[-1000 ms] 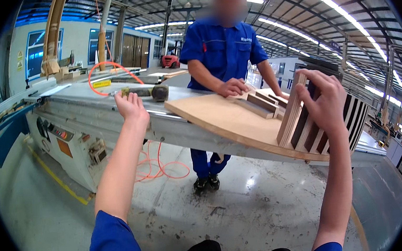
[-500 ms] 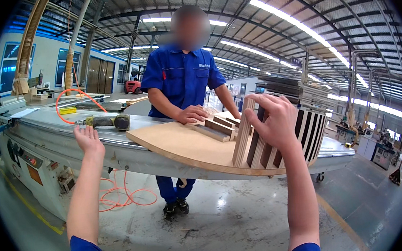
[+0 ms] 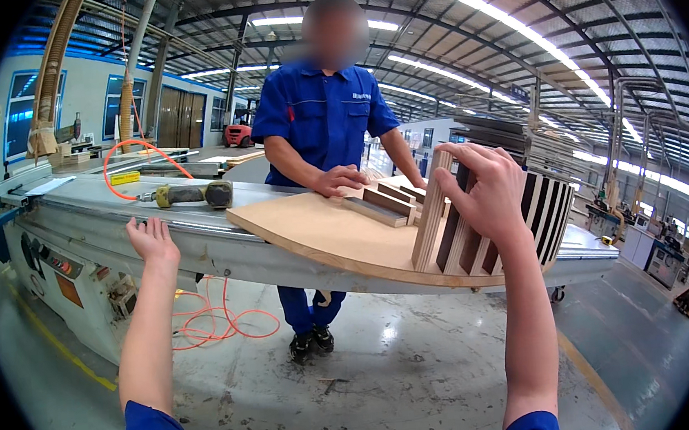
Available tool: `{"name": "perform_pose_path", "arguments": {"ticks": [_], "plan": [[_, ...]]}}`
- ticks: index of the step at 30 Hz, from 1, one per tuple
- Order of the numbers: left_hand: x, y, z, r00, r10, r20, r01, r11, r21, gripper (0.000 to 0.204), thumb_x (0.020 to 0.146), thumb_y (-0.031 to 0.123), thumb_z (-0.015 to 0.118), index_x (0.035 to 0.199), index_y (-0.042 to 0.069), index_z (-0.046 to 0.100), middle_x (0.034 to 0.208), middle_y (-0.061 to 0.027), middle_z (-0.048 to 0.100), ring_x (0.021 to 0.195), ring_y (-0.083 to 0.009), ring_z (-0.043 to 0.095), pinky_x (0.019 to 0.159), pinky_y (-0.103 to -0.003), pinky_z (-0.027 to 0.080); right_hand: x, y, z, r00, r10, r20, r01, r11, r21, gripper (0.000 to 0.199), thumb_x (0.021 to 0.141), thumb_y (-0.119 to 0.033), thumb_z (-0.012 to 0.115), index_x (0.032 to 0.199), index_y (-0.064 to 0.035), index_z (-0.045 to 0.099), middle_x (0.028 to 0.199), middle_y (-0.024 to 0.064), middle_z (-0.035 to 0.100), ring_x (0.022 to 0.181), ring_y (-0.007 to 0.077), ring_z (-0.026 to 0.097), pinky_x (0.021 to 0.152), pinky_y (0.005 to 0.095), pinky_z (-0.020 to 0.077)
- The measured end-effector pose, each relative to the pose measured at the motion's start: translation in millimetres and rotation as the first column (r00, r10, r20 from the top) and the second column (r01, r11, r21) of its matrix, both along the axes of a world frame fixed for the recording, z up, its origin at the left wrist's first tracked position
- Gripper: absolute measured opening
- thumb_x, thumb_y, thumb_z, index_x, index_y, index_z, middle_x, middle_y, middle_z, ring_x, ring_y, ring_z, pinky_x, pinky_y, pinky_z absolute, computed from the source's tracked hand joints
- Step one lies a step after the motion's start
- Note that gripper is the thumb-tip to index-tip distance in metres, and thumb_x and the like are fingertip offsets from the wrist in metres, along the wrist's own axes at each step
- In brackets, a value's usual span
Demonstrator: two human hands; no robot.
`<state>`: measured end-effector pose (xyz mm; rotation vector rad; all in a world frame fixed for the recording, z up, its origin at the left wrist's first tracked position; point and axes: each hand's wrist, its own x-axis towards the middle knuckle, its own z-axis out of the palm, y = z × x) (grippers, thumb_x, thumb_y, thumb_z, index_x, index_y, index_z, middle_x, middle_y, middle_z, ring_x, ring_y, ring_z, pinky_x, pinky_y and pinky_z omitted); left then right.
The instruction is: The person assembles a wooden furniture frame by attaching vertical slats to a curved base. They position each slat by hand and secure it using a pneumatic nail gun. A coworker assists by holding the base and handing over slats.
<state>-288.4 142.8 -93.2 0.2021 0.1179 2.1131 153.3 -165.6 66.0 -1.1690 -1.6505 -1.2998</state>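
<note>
My right hand [image 3: 487, 190] is at the top of an upright plywood strip [image 3: 432, 211], its fingers bent over the upper end and the thumb at the side. That strip stands on edge on a curved wooden board [image 3: 305, 233], at the end of a row of dark and light upright strips [image 3: 551, 212] that curves round behind my hand. My left hand [image 3: 152, 238] is empty, palm up with fingers stretched, in front of the metal table's edge. Beyond it lies a yellow-and-black air tool [image 3: 194, 195] joined to an orange hose [image 3: 160, 146].
Across the board stands a person in blue workwear [image 3: 321, 119], one hand on the board beside loose wooden blocks [image 3: 384, 203]. The board overhangs the sliding machine table [image 3: 106, 205]. Orange hose coils [image 3: 226, 315] lie on the floor. A yellow box [image 3: 124, 178] is on the table.
The view has shifted, moving the scene rightward in the picture. My left hand is now farther from the air tool. My right hand stays at the strip's top.
</note>
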Motion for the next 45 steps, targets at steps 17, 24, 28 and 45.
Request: {"name": "perform_pose_path", "arguments": {"ticks": [17,24,28,45], "plan": [[7,-4,5,0.998,0.045,0.037,-0.047,0.997,0.065,0.092,0.102,0.053,0.054,0.168,0.005,0.012,0.163,-0.0205,0.031,0.147,-0.0304,0.042,0.119,-0.043,0.041,1,1,2,1.0,0.002,0.026,-0.002,1.0,0.022,0.032,0.088,-0.035,0.075,0.11,-0.0123,0.08,0.104,0.0067,0.08,0.081,0.024,0.07,0.08,0.0371,0.0501],[15,-1,4,0.999,0.02,0.04,-0.022,0.998,0.063,0.09,0.101,0.053,0.055,0.168,0.007,0.015,0.16,-0.0198,0.035,0.143,-0.0297,0.046,0.119,-0.043,0.041,-1,1,2,0.999,0.012,0.035,-0.013,1.0,0.025,0.03,0.089,-0.034,0.074,0.109,-0.0123,0.08,0.103,0.0067,0.08,0.08,0.0233,0.072,0.08,0.0366,0.0502],[22,-5,5,1.0,0.004,0.016,-0.004,1.0,0.007,0.085,0.101,0.053,0.055,0.166,0.008,0.023,0.153,-0.0151,0.046,0.13,-0.0234,0.057,0.097,-0.037,0.048,1,-1,1,0.999,-0.023,0.025,0.022,1.0,0.019,0.029,0.089,-0.033,0.075,0.109,-0.0123,0.08,0.102,0.0065,0.08,0.08,0.0232,0.072,0.08,0.0365,0.0502],[137,-145,80,0.36,0.247,-0.899,0.467,0.787,0.403,0.052,0.106,0.028,0.058,0.15,0.001,0.053,0.119,-0.0111,0.07,0.105,-0.0155,0.068,0.087,-0.029,0.056,10,6,-6,0.998,-0.07,-0.002,0.07,0.997,0.033,0.037,0.091,-0.046,0.074,0.109,-0.0153,0.083,0.088,0.008,0.078,0.076,0.0289,0.074,0.082,0.0414,0.056]]}}
